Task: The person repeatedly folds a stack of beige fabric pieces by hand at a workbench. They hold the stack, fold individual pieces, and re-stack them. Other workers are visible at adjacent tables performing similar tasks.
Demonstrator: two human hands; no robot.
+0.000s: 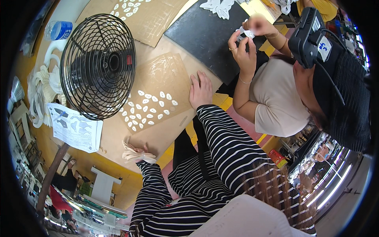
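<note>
Left hand (pixel 136 152), lower left of centre, is closed around a stack of white cutouts (pixel 132 155); right hand (pixel 200 91), at centre, is laid flat, fingers together, beside small white pieces (pixel 150 108) on the cardboard sheet (pixel 166 71).

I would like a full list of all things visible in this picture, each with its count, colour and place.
Desk fan: one, black wire cage, on the table's left part.
Small petal-shaped pieces: many, white, spread on a clear sheet in front of the fan; more on the cardboard at the top.
Printed paper sheet: one, white, below the fan.
Water bottle: one, clear with blue label, top left.
Dark mat: one, black, upper middle.
Table: one, tan.
Co-worker: one, beige shirt, head camera, at right, both hands raised around a small white piece.
Left hand: striped sleeve, holds a stack of white pieces at the table edge.
Right hand: rests flat on the table, holds nothing.
</note>
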